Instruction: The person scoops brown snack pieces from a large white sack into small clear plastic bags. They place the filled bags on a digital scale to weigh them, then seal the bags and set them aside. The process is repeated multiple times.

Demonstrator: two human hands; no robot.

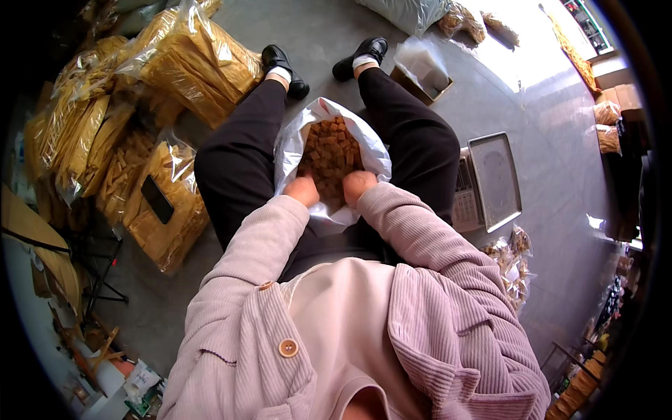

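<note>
Between my thighs stands a white plastic bag (373, 142) with its mouth spread wide. Small brown cubes (332, 139) fill the part of it that I can see. My left hand (303, 190) is at the near left of the opening, and its fingers are hidden. On the near right, my right hand (359, 185) is curled with the knuckles up, its fingertips out of sight against the cubes. Whether either hand grips cubes or the bag cannot be made out.
Clear bags of flat yellowish-brown sheets (197, 68) are piled at left, with a black phone (157, 199) on one. At right are a scale with a metal tray (496, 181) and small filled bags (512, 262). A lined cardboard box (422, 73) stands beyond my right leg.
</note>
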